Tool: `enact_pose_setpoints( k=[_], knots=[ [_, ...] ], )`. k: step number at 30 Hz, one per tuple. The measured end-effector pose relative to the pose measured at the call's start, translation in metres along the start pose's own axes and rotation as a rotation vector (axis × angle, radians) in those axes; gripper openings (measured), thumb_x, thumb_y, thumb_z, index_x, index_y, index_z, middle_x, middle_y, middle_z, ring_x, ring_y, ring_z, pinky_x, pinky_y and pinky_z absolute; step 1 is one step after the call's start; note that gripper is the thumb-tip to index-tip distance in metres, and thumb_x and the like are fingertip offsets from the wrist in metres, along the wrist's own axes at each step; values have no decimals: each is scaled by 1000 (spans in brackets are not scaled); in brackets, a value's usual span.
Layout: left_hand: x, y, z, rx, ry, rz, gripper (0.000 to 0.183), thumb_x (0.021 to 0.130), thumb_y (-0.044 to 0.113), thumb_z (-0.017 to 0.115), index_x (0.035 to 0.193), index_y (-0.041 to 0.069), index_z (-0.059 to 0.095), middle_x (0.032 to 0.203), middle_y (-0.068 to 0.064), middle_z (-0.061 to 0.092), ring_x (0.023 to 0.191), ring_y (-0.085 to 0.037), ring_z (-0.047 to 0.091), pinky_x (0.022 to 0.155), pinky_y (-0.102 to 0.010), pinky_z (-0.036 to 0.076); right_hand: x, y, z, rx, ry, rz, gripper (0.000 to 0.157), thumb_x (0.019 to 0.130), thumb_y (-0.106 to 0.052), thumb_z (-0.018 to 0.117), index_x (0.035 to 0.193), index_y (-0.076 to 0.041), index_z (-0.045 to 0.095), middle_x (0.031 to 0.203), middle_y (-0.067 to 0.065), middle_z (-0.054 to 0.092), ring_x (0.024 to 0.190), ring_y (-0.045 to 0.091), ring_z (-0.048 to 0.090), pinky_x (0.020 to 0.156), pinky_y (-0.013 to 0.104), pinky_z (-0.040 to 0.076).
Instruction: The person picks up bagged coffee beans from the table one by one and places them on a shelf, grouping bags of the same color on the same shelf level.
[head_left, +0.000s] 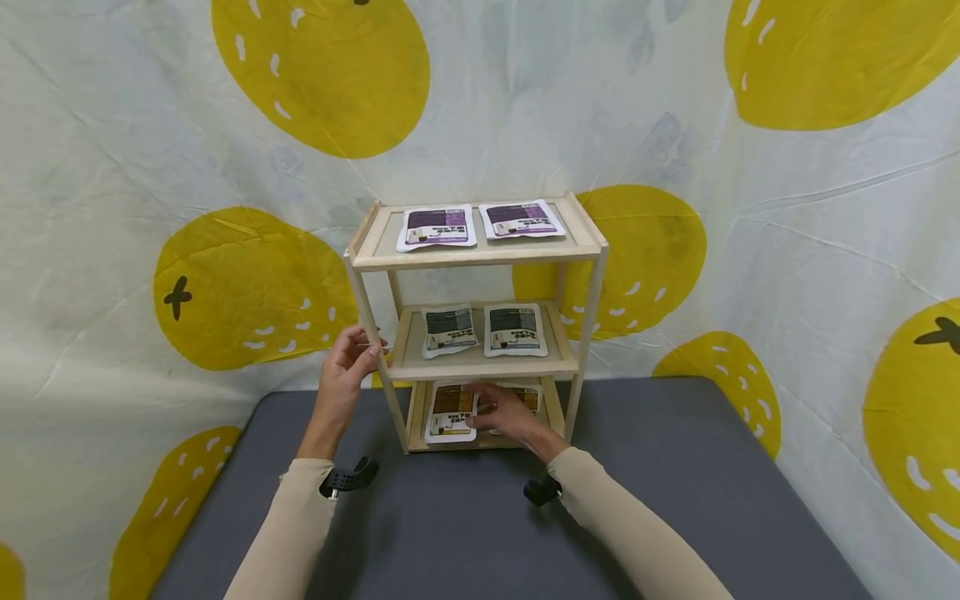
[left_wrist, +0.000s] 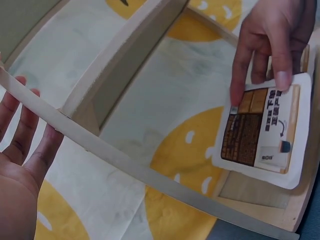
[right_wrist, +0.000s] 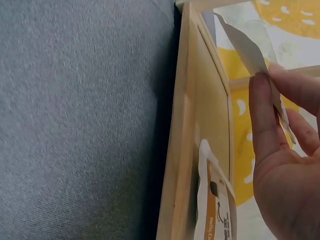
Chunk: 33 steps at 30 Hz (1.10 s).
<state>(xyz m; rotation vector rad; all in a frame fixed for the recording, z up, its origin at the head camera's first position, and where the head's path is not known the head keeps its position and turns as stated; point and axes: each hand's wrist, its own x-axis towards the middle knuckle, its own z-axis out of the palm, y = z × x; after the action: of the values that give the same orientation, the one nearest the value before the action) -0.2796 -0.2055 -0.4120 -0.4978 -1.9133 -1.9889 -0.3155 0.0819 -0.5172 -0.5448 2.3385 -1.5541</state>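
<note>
A three-tier wooden shelf (head_left: 480, 372) stands in front of me. My left hand (head_left: 351, 360) is at its left front post (left_wrist: 125, 162), pinching it at about middle-tier height; in the left wrist view fingers reach behind the post. My right hand (head_left: 510, 414) reaches into the bottom tier and pinches a white pouch (left_wrist: 265, 132) with a brown and orange label, thumb on one face and fingers on the other. The pouch is tilted over the left part of that tier. Another such pouch (right_wrist: 215, 200) lies to its right, partly hidden by my right hand in the head view.
Two purple-labelled pouches (head_left: 437, 227) lie on the top tier. Two dark green-labelled pouches (head_left: 515, 329) lie on the middle one. The shelf stands on a dark grey surface (head_left: 450, 525), with a fabric backdrop (head_left: 480, 100) printed with yellow fruit close behind and at both sides.
</note>
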Motion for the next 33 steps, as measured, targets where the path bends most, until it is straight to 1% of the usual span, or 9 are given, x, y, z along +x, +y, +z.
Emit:
enact_pose_setpoints(
  k=[3, 5, 9, 11, 15, 19, 23, 29, 33],
  knots=[
    [-1, 0, 0, 7, 2, -1, 36, 104, 13, 59, 135, -4, 51, 111, -7, 63, 105, -27, 64, 87, -36, 59, 2, 2, -1, -20, -25, -11, 66, 91, -18, 78, 150, -17, 50, 153, 12, 46, 140, 38, 42, 95, 53, 51],
    [-1, -1, 0, 7, 3, -2, 36, 103, 13, 60, 134, -3, 52, 111, -7, 63, 105, -27, 64, 87, -36, 59, 3, 3, -2, -27, -36, -14, 67, 90, -16, 78, 151, -16, 49, 153, 12, 46, 141, 38, 42, 96, 52, 51],
    [-1, -2, 0, 6, 1, 1, 34, 103, 13, 60, 133, -1, 53, 112, -9, 62, 109, -37, 61, 86, -36, 59, 7, 5, -3, -18, -36, -11, 65, 90, -12, 77, 149, -13, 51, 150, 14, 48, 138, 39, 44, 93, 51, 52],
    [0, -2, 0, 6, 0, 3, 32, 103, 14, 60, 132, 2, 55, 112, -10, 62, 111, -42, 59, 87, -36, 59, 10, 8, -4, -12, -29, -2, 63, 91, -10, 76, 149, -13, 51, 149, 15, 49, 136, 38, 46, 92, 49, 52],
    [0, -3, 0, 6, 0, 5, 31, 103, 15, 61, 132, 4, 56, 112, -10, 62, 111, -44, 58, 87, -37, 59, 13, 12, -4, 8, -28, 27, 63, 92, -7, 74, 150, -13, 50, 148, 16, 49, 135, 37, 46, 91, 48, 53],
    [1, -3, 0, 6, 0, 7, 31, 103, 15, 61, 132, 4, 56, 112, -10, 62, 111, -44, 58, 86, -35, 59, 15, 14, -4, 6, -11, 57, 62, 92, -7, 73, 150, -12, 50, 148, 17, 49, 135, 38, 47, 93, 49, 52],
    [1, -3, 0, 8, 1, 5, 31, 103, 14, 60, 132, 3, 55, 112, -10, 62, 111, -43, 58, 86, -33, 58, 17, 15, -2, -2, 16, 80, 62, 92, -7, 73, 149, -9, 51, 142, 19, 53, 130, 38, 52, 93, 50, 52],
    [0, -2, 0, 6, -3, 3, 38, 104, 13, 59, 135, -6, 49, 113, -10, 62, 112, -41, 59, 86, -31, 58, 16, 14, -1, -17, 47, 103, 62, 94, -10, 72, 150, -6, 47, 138, 22, 55, 125, 39, 55, 95, 51, 51],
    [0, -2, 1, 5, -6, 4, 36, 104, 12, 59, 135, -4, 50, 113, -9, 63, 111, -39, 61, 86, -31, 58, 14, 13, 0, -28, 74, 108, 62, 93, -10, 72, 150, -3, 47, 139, 24, 54, 123, 40, 56, 93, 49, 52]
  ],
)
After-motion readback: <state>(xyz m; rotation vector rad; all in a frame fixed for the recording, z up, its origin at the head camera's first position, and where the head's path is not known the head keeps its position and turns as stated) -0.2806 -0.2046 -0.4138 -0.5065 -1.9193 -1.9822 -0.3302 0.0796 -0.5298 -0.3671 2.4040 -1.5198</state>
